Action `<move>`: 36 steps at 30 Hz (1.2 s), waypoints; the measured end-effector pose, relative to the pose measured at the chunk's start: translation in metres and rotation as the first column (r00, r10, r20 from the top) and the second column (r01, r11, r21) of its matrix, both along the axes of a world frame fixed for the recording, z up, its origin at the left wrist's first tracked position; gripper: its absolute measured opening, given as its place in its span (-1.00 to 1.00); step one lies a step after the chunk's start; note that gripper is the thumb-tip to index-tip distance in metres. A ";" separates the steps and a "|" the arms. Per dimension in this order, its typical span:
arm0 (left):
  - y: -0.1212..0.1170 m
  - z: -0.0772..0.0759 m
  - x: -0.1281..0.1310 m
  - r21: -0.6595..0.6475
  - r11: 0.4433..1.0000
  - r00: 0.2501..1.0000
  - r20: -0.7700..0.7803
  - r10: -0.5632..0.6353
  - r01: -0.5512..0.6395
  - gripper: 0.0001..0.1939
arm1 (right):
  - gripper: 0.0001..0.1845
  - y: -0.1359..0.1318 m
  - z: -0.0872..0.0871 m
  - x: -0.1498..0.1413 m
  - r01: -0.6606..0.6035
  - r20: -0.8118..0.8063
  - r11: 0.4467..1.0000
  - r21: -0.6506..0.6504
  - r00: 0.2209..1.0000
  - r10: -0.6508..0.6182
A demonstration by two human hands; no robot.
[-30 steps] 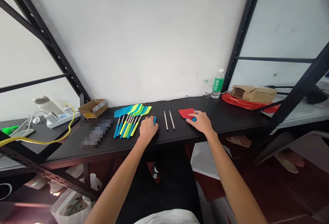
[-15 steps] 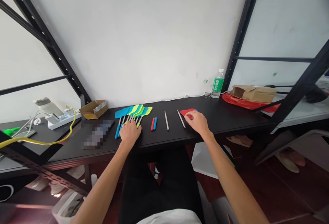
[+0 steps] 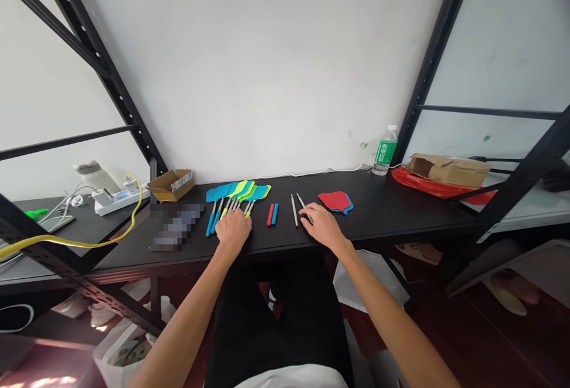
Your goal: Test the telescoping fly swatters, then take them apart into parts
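Observation:
My left hand [image 3: 234,231] lies over the lower shafts and handles of a fanned row of swatters [image 3: 238,189]. They have flat blue and yellow-green heads, metal shafts and coloured handles. Its fingers curl down onto them, with the tips partly hidden. My right hand [image 3: 324,226] pinches a thin metal rod [image 3: 301,200], slanted on the desk. Just left of it lies a second metal rod [image 3: 294,211]. A red handle [image 3: 270,215] and a blue handle [image 3: 275,214] lie side by side between my hands. Beyond my right hand, a red swatter head [image 3: 335,200] overlaps a blue one [image 3: 351,204].
On the black desk [image 3: 378,210] stand an open cardboard box [image 3: 171,186] at left and a water bottle [image 3: 385,152] at right. A pixelated dark object [image 3: 178,228] lies left of the swatters. A yellow cable [image 3: 111,244] crosses near a power strip [image 3: 122,198]. Black metal posts [image 3: 427,73] frame the desk.
My right hand has moved left from the red swatter head to the slanted rod, which now lies closer to the other rod. The red and blue heads are uncovered. My left hand stays on the swatters.

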State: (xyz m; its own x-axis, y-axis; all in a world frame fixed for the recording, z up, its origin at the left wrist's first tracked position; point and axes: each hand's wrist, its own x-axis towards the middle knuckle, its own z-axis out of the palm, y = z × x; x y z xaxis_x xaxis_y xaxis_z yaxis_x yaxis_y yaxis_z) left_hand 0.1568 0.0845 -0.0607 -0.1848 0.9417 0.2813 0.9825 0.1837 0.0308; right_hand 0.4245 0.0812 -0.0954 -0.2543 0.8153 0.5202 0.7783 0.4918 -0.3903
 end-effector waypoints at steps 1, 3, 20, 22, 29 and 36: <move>-0.001 0.000 0.000 0.001 1.000 1.000 0.002 -0.002 0.002 -0.66 | -0.74 0.000 0.000 0.000 -0.025 -0.028 1.000 0.001 0.999 0.025; -0.003 0.001 0.000 0.002 1.000 1.000 0.006 -0.004 0.004 -0.64 | -0.72 0.000 -0.001 0.001 -0.072 -0.080 0.997 -0.003 0.994 0.072; -0.003 0.003 -0.011 0.006 1.000 0.999 -0.046 -0.021 0.021 -0.64 | -0.71 0.002 0.001 0.005 -0.322 -0.342 0.945 -0.054 0.895 0.285; -0.005 0.004 -0.011 0.018 1.000 0.999 -0.042 -0.007 0.007 -0.64 | -0.72 0.002 0.001 0.005 -0.313 -0.380 0.947 -0.079 0.887 0.261; -0.018 0.011 0.003 0.077 0.997 0.999 0.035 -0.024 0.021 -0.66 | -0.72 0.010 0.002 0.008 -0.266 -0.506 0.949 -0.169 0.850 0.148; -0.035 0.023 0.035 0.153 0.977 0.977 0.130 -0.168 0.147 -0.66 | -0.64 0.020 -0.003 0.007 -0.264 -0.711 0.939 -0.218 0.703 0.032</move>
State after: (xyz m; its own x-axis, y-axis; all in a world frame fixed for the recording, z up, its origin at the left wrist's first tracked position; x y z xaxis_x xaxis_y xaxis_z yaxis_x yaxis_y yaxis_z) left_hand 0.1923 0.0491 -0.0380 -0.0848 0.9146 0.3955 0.9826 0.0108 0.1856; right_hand 0.4319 0.1008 -0.0986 -0.0502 0.9352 0.3505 0.1590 0.3540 -0.9216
